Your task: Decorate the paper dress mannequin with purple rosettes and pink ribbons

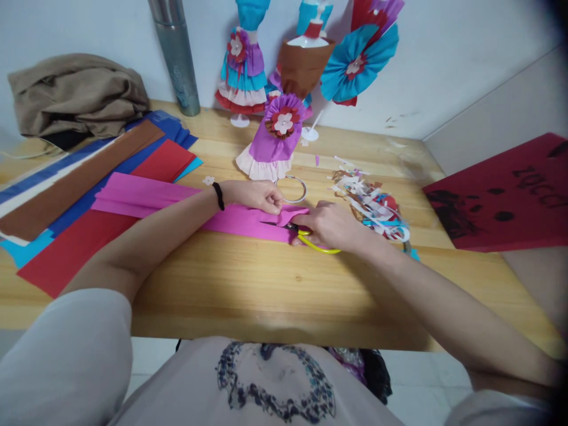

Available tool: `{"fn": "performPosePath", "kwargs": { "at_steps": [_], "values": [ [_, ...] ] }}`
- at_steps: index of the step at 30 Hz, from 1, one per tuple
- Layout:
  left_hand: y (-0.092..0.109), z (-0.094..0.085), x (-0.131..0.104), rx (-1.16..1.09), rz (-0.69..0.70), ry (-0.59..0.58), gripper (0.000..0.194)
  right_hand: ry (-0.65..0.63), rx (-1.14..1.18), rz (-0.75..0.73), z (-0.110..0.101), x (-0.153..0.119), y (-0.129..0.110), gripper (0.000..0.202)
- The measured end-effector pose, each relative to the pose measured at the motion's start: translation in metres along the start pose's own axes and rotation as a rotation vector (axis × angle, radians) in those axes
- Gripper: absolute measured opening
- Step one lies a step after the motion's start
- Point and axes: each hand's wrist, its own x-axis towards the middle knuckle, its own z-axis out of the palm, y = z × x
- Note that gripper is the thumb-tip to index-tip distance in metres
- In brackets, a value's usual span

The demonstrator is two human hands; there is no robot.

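Observation:
A long strip of pink paper (235, 222) lies across the middle of the table, its left part resting over red paper. My left hand (261, 196) pinches the strip's upper edge near its right end. My right hand (326, 225) holds yellow-handled scissors (317, 244), their dark blades pointing left on the pink paper just below my left fingers. A cut flap of pink stands slightly raised between the two hands. Just behind the hands lies a silver ring (304, 192).
Colored paper strips (80, 177) lie at left with brown cloth (80, 92) behind. A bottle (177, 65) and small paper dresses (275, 139) stand at the back. Paper scraps (373, 198) and a red bag (506, 195) are at right.

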Motion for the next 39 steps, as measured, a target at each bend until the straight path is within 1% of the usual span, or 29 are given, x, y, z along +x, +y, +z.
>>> {"fn": "performPosePath", "kwargs": {
  "at_steps": [2,6,10,13,16,19,22,26,28,34,39],
  "values": [
    [0.002,-0.003,-0.002,0.021,-0.021,-0.011,0.014,0.004,-0.012,0.005,0.000,-0.001,0.000,0.041],
    [0.009,-0.012,-0.010,0.088,-0.028,-0.075,0.019,0.016,-0.008,-0.006,0.000,-0.001,-0.001,0.042],
    [0.015,-0.018,-0.019,0.198,-0.084,-0.059,0.028,0.056,0.010,-0.055,0.000,-0.001,0.000,0.043],
    [0.014,-0.019,-0.021,0.189,-0.103,-0.099,0.021,0.069,0.008,-0.071,0.000,0.000,0.000,0.043],
    [0.010,-0.018,-0.019,0.163,-0.083,-0.122,0.010,0.072,0.026,-0.063,0.000,0.000,-0.001,0.045],
    [0.007,-0.018,-0.018,0.143,-0.061,-0.130,0.009,0.052,0.040,-0.043,-0.002,0.000,-0.003,0.047],
    [0.006,-0.019,-0.018,0.144,-0.080,-0.113,0.008,0.041,0.030,-0.050,-0.004,-0.001,-0.005,0.047],
    [0.007,-0.019,-0.020,0.173,-0.130,-0.070,0.019,0.046,0.021,-0.056,-0.006,-0.001,-0.007,0.047],
    [0.008,-0.019,-0.021,0.168,-0.130,-0.066,0.023,0.050,0.019,-0.045,-0.006,-0.001,-0.007,0.047],
    [0.004,-0.022,-0.021,0.085,-0.079,-0.135,0.029,0.061,0.006,-0.043,-0.003,-0.001,-0.006,0.048],
    [-0.006,-0.025,-0.019,-0.023,-0.059,-0.141,0.044,0.058,0.020,-0.035,-0.005,0.005,-0.010,0.049]
  ]
}}
